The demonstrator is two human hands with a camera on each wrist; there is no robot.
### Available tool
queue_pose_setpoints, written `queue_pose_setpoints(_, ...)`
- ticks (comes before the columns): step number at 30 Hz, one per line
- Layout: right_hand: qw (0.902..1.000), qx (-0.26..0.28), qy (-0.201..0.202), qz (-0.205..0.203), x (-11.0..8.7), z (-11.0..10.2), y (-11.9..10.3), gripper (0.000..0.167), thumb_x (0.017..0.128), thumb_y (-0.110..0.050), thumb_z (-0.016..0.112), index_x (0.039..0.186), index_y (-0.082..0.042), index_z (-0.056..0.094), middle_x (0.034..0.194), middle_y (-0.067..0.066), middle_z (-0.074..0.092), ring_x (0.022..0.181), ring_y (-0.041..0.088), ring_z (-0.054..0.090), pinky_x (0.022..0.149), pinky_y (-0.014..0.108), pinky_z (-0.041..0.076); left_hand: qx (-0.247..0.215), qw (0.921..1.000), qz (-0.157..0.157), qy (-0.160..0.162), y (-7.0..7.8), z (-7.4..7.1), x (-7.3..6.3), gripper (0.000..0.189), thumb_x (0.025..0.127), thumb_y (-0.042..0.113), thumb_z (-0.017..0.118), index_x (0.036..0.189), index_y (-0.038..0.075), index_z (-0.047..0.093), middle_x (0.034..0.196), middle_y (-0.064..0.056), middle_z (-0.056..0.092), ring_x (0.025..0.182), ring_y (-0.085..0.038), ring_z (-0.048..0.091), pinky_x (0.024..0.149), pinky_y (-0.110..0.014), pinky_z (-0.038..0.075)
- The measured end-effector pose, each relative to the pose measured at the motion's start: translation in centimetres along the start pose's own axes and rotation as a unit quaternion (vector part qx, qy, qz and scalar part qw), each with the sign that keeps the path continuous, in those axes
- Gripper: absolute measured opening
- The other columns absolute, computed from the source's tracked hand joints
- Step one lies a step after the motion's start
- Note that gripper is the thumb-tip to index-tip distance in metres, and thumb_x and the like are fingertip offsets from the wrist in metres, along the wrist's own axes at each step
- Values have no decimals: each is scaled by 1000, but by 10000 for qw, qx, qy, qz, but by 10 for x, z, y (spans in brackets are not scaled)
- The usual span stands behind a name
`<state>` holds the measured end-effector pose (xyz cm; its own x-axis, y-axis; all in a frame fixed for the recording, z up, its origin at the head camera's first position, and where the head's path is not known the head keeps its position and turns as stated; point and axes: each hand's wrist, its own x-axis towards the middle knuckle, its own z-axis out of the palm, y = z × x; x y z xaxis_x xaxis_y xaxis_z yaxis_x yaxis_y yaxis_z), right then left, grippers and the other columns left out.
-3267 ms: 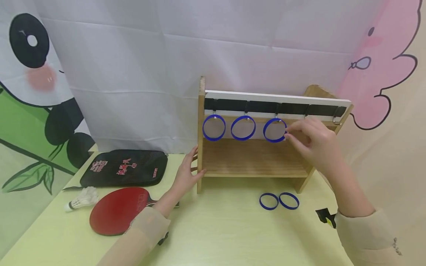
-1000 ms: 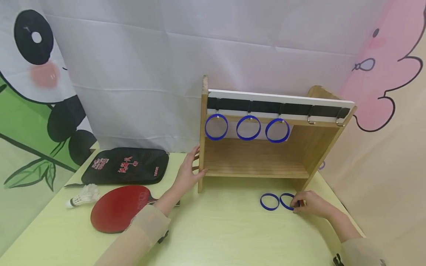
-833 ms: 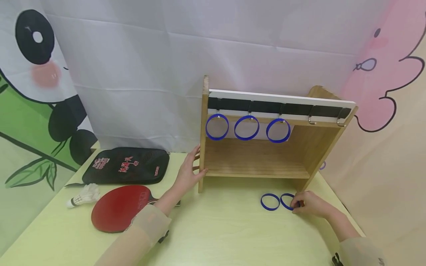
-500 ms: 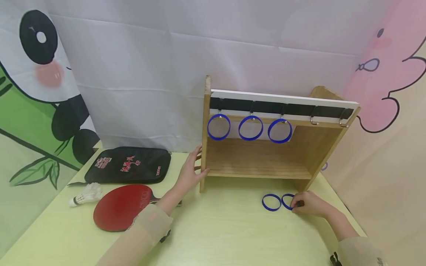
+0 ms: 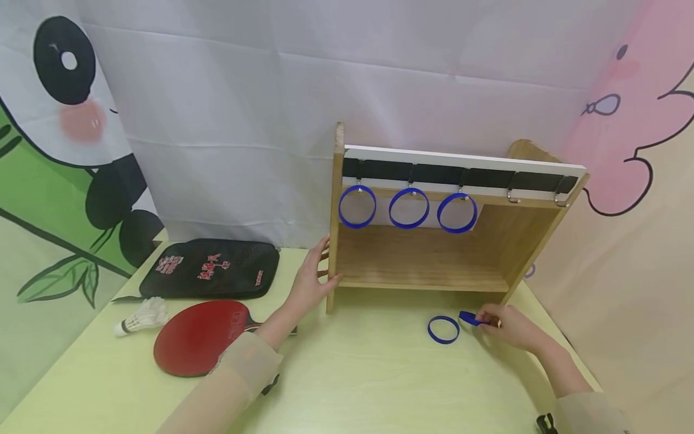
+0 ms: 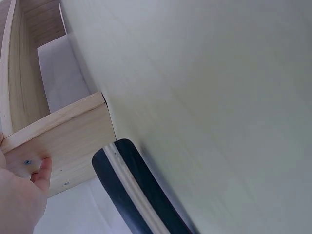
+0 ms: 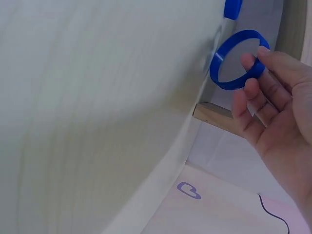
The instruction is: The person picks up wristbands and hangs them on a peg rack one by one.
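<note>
In the head view, my left hand [image 5: 309,286] grips the left side panel of a wooden rack [image 5: 417,258], thumb at its front edge and fingers on the outer face. My right hand [image 5: 509,327] pinches a blue wristband [image 5: 469,318], tilted up off the table by the rack's right foot. The right wrist view shows this wristband [image 7: 227,85] between thumb and fingers. Another blue wristband [image 5: 443,342] lies flat just left of it. Three more hang from the rack's hooks: a left wristband [image 5: 356,226], a middle wristband [image 5: 408,226] and a right wristband [image 5: 457,231].
Two bare hooks, an inner hook [image 5: 512,199] and an outer hook [image 5: 561,202], are at the rack's right. A red table tennis bat [image 5: 197,339], a black bat case [image 5: 208,268] and a shuttlecock [image 5: 142,316] lie left, the bat's handle under my left forearm.
My right hand left the third hanging wristband, came down to the table, and has now lifted and tilted the right-hand wristband there. My left hand stays on the rack.
</note>
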<state>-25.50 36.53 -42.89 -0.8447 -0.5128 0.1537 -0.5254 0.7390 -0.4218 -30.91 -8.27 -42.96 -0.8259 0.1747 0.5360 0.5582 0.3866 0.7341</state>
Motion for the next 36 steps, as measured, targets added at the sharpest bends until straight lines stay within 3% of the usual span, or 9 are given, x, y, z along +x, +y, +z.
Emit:
queue_pose_setpoints(6, 9996, 47, 248, 139, 0, -6, -5, 16, 83, 0, 67, 97, -7, 62, 80, 3, 64, 71, 0, 51, 55, 20, 48, 17, 10000, -14, -2, 3, -1, 0, 90, 82, 8, 72, 151, 26, 18, 144, -11, 36, 126, -33, 46, 87, -38, 57)
queue_pose_setpoints(10, 9991, 177, 367, 127, -1, -11, -8, 17, 83, 0, 68, 98, -7, 62, 78, -2, 60, 69, 1, 50, 48, 21, 49, 14, 10000, -8, -1, 2, 0, 0, 89, 82, 8, 72, 151, 27, 19, 145, -11, 36, 126, -32, 46, 87, -38, 56)
queue_pose_setpoints(13, 9987, 83, 507, 31, -1, -15, -12, 16, 83, -1, 68, 96, -9, 63, 78, -7, 59, 70, 0, 50, 50, 21, 48, 29, 10000, 11, 5, 2, 1, 1, 89, 82, 8, 72, 151, 25, 19, 145, -11, 36, 127, -32, 46, 87, -38, 56)
queue_pose_setpoints(17, 9963, -129, 822, -231, -1, -22, -18, 18, 81, 2, 69, 95, -9, 65, 79, -4, 62, 71, -1, 51, 53, 20, 45, 13, 10000, 24, 16, 3, 0, 0, 88, 82, 8, 72, 151, 22, 19, 145, -11, 36, 126, -34, 46, 87, -40, 57)
queue_pose_setpoints(23, 9945, -277, 955, -336, 2, -36, -29, 19, 82, 0, 69, 97, -10, 66, 81, -3, 65, 70, -1, 51, 52, 19, 47, -44, 10000, 1, -9, 4, 0, -1, 88, 82, 7, 72, 151, 18, 19, 145, -12, 35, 127, -37, 45, 87, -41, 56)
queue_pose_setpoints(27, 9928, -312, 1095, -386, 5, -47, -42, 16, 83, -4, 69, 97, -11, 66, 81, -9, 63, 70, 0, 51, 52, 20, 46, -48, 10000, -16, -4, 4, 0, 0, 88, 82, 6, 72, 151, 20, 19, 145, -12, 35, 127, -35, 45, 87, -43, 56)
queue_pose_setpoints(36, 9823, -482, 1600, -853, 8, -79, -71, 20, 82, 0, 70, 97, -13, 66, 83, -3, 64, 68, 1, 49, 50, 17, 45, 45, 10000, 19, -19, 3, 0, 0, 89, 82, 8, 71, 151, 25, 18, 145, -12, 36, 127, -33, 46, 87, -37, 57)
